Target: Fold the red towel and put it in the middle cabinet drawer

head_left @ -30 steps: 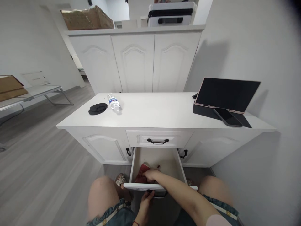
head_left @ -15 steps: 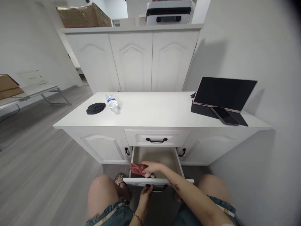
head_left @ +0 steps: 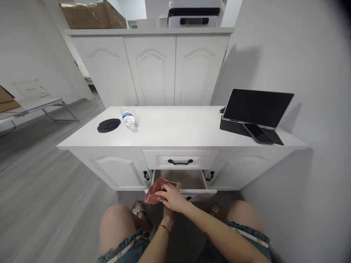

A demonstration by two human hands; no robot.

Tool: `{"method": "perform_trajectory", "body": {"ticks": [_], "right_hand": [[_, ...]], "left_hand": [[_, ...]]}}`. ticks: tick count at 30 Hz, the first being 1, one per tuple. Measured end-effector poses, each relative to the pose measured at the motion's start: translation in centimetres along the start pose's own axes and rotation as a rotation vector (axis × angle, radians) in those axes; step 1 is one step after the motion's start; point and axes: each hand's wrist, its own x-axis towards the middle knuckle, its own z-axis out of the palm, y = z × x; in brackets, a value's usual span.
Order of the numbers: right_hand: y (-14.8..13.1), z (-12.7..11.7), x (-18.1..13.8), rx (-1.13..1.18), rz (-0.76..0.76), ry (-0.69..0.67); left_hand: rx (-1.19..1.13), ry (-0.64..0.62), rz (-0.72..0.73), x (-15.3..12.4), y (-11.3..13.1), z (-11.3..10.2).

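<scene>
My right hand (head_left: pixel 172 196) is closed on a red patterned cloth (head_left: pixel 155 191) with pale marks and a light edge. The cloth is above the front left part of the pulled-out lower drawer (head_left: pixel 196 192) and hangs over its front edge. Directly below is my left hand (head_left: pixel 168 213), close to the drawer front. Its fingers are hidden behind my right hand and the cloth, so their grip cannot be made out. Part of the drawer's black handle (head_left: pixel 188 198) shows beside my right hand. The visible inside of the drawer is bare.
Above sits a shut drawer with a black handle (head_left: pixel 180 162). The white countertop (head_left: pixel 175 126) carries a round black item (head_left: pixel 109 125), a clear bottle (head_left: pixel 128 118) lying down, a tablet (head_left: pixel 257 107) and a phone (head_left: pixel 258 133). My knees flank the drawer.
The cloth has come up out of the drawer in my right hand, toward me. The drawer has slid partway in. My left hand has moved up with the drawer front.
</scene>
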Motion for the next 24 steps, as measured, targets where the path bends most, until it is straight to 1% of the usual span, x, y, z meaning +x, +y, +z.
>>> {"method": "perform_trajectory", "body": {"ticks": [3,5,8,10,12,13,14,15,17,19,21,24], "right_hand": [[0.2,1.4,0.6,-0.176,-0.049,-0.009],[0.5,2.2,1.1,-0.277,-0.096,-0.011],[1.1,3.3,1.2,-0.392,-0.154,0.023],[1.5,4.0,0.9,-0.441,-0.177,0.061],[2.2,4.6,0.2,-0.479,-0.189,0.089],[2.6,4.8,-0.2,-0.497,-0.192,0.100],[3.0,5.0,-0.7,-0.516,-0.191,0.112],[3.5,5.2,-1.1,-0.535,-0.190,0.126],[4.7,5.4,-2.1,-0.571,-0.191,0.152],[5.9,5.5,-3.2,-0.597,-0.192,0.176],[7.0,5.5,-4.4,-0.611,-0.186,0.193],[8.4,5.4,-6.1,-0.618,-0.158,0.208]], "left_hand": [[0.102,0.076,-0.010,0.7,1.9,1.1],[0.186,0.123,0.015,0.8,3.2,2.0],[0.477,0.253,0.158,0.0,4.9,2.9],[0.630,0.348,0.238,-0.8,5.6,3.4],[0.689,0.415,0.288,-1.3,5.9,3.7],[0.677,0.419,0.297,-1.3,5.8,3.9],[0.630,0.395,0.286,-1.2,5.7,4.0],[0.540,0.344,0.252,-0.9,5.4,4.0],[0.217,0.179,0.104,-0.1,4.5,3.6],[-0.191,0.014,-0.093,0.6,3.1,2.9],[-0.339,-0.037,-0.196,1.0,1.6,2.0],[-0.439,-0.071,-0.287,1.1,-0.3,1.1]]}}
